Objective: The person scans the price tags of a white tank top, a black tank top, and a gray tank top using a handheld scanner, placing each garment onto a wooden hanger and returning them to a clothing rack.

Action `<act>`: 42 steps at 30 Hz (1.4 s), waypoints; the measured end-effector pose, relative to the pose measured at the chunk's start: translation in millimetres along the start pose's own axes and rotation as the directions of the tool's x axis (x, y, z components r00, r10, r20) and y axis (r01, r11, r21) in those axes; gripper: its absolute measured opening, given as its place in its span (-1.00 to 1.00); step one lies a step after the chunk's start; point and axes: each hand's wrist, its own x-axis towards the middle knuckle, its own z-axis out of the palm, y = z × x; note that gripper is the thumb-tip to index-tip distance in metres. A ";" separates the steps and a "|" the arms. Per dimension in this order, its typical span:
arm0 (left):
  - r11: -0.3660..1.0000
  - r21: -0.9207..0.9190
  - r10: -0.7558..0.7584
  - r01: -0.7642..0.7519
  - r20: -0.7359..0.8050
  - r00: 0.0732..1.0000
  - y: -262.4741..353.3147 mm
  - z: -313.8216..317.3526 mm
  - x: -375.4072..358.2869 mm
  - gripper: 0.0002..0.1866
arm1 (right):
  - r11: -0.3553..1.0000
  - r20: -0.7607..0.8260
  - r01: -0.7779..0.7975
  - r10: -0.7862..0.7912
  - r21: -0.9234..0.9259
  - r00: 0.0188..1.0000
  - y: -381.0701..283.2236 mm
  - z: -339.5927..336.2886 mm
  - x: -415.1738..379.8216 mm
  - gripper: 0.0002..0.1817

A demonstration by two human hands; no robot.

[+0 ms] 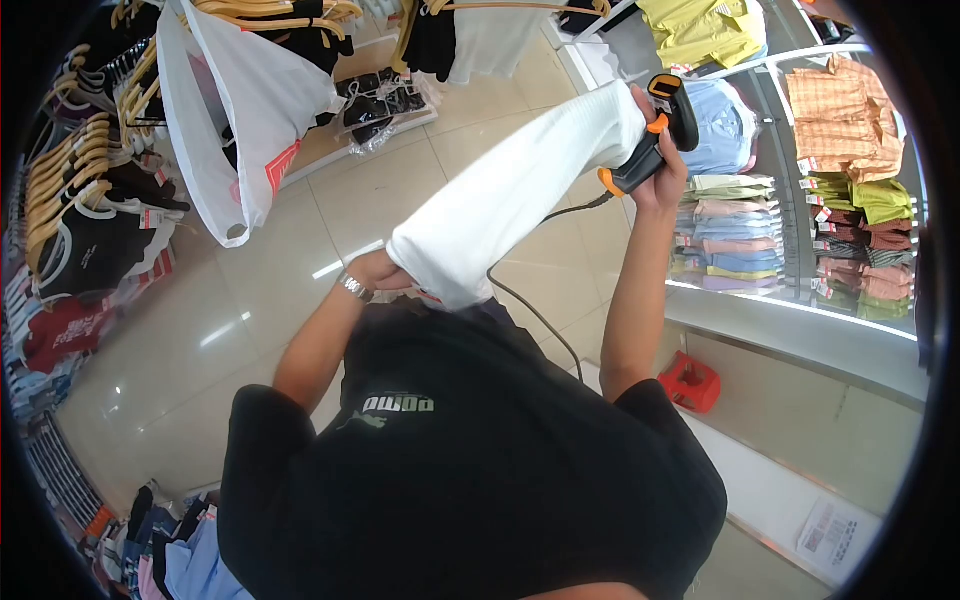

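Observation:
A folded white garment [520, 180] stretches across the middle of the view, slanting up to the right. My left hand [376, 270], with a metal watch at the wrist, is closed on its lower left end, the fingers partly hidden beneath the cloth. A bit of red and white, perhaps a tag, shows under that end. In my right hand [658, 180] is a black and orange barcode scanner [640, 160], its head pointing up. The garment's upper right end touches the scanner and the fingers of that hand. From the handle a dark cable [537, 312] hangs down.
A white plastic bag [225, 120] hangs at the upper left beside clothes on wooden hangers [75, 165]. Shelves of folded shirts [728, 235] stand at the right. A red plastic holder [690, 382] sits at the counter's edge. Tiled floor [370, 190] lies below.

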 end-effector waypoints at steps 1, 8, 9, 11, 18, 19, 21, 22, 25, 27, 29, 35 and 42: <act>0.999 -0.044 0.019 -0.019 -0.014 1.000 -1.2 0.9 -0.4 -0.23 | 0.999 -0.049 -0.012 0.010 -0.030 0.999 1.2 -1.1 -1.2 -0.32; 0.897 -0.402 0.229 -0.181 0.074 0.971 37.1 52.0 -2.1 -0.38 | 0.961 -0.285 -0.211 0.155 -0.179 0.946 39.9 -33.2 -11.8 -0.40; 0.894 -0.409 0.216 -0.184 0.032 0.976 47.0 65.9 -4.6 -0.40 | 0.951 -0.284 -0.231 0.168 -0.204 0.944 49.6 -33.5 -16.6 -0.41; 0.913 -0.324 0.233 -0.246 -0.079 0.969 62.6 94.2 -7.1 -0.48 | 0.926 -0.300 -0.315 0.246 -0.208 0.922 68.0 -30.6 -25.4 -0.41; 0.913 0.084 0.399 -0.399 -0.381 0.834 68.8 115.4 8.5 -0.69 | 0.730 -0.210 -0.452 0.403 -0.512 0.891 118.8 15.2 -54.6 -0.63; 0.891 0.144 0.448 -0.431 -0.437 0.780 69.3 117.4 10.7 -0.70 | 0.690 -0.175 -0.445 0.428 -0.571 0.887 121.0 25.9 -59.0 -0.66; 0.824 0.327 0.564 -0.464 -0.555 0.611 68.1 97.5 17.2 -0.70 | 0.701 -0.142 -0.444 0.446 -0.558 0.884 126.2 38.9 -69.9 -0.73; 0.791 0.402 0.609 -0.462 -0.588 0.532 68.2 83.8 18.3 -0.70 | 0.690 -0.158 -0.471 0.468 -0.549 0.870 130.1 44.8 -74.7 -0.74; 0.718 0.518 0.691 -0.465 -0.612 0.385 68.4 67.5 11.5 -0.71 | 0.644 -0.127 -0.472 0.506 -0.602 0.853 136.9 82.3 -88.9 -0.74; 0.711 0.527 0.695 -0.466 -0.629 0.348 65.7 55.9 9.1 -0.72 | 0.353 -0.290 -0.649 0.682 -0.674 0.672 137.8 94.9 -90.8 -0.71; 0.713 0.513 0.686 -0.477 -0.652 0.324 61.0 48.3 7.4 -0.72 | 0.345 -0.306 -0.660 0.681 -0.667 0.665 139.0 112.3 -93.1 -0.65; 0.716 0.476 0.672 -0.510 -0.666 0.322 54.5 49.8 4.5 -0.72 | 0.346 -0.291 -0.615 0.650 -0.709 0.702 148.4 132.9 -99.0 -0.62; 0.717 0.500 0.681 -0.485 -0.650 0.336 48.0 41.9 6.1 -0.70 | 0.354 -0.294 -0.624 0.653 -0.697 0.698 147.1 136.3 -99.4 -0.64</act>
